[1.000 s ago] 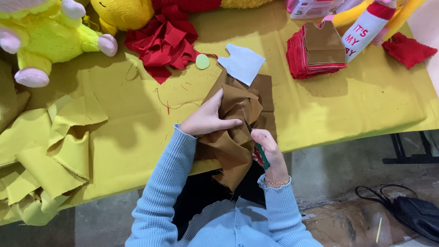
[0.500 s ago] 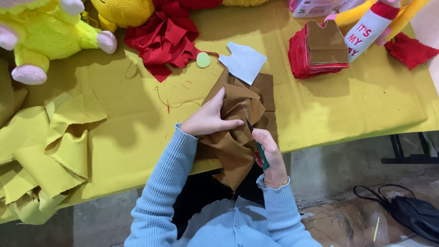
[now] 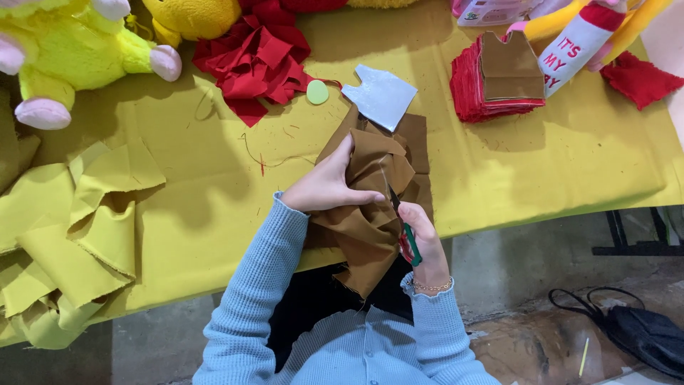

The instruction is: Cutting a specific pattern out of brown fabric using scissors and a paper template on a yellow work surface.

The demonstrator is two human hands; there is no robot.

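One wide counter [image 3: 214, 214] draped in yellow cloth carries everything, reaching well beyond both hands on either side. Far to the left of the left hand lies a heap of crumpled yellow fabric [image 3: 71, 235], hanging partly over the near edge. Beyond that, at the far left corner, sits a lime-green plush toy [image 3: 64, 50] with pink feet, and next to it a yellow plush toy [image 3: 192, 18]. Straight ahead of the left hand, well apart from it, is a pile of red fabric scraps [image 3: 260, 60].

Between the two hands sits the bunched brown fabric [image 3: 370, 207], resting on the counter's near edge and drooping toward the person's lap. The left hand [image 3: 328, 185] presses down on it from the left, fingers spread flat over the folds rather than closed. The right hand [image 3: 420, 239] is closed around the red-and-green handles of a pair of scissors [image 3: 402, 228], whose blades point away from the body into the brown fabric; whether the blades are apart cannot be told.

Ahead and to the right of the right hand stands a stack of red cut pieces [image 3: 474, 85] topped by a brown cut piece [image 3: 509, 60]. Just beyond the brown fabric lies a pale blue pattern piece [image 3: 381, 93], and beside it a small green disc [image 3: 317, 91].
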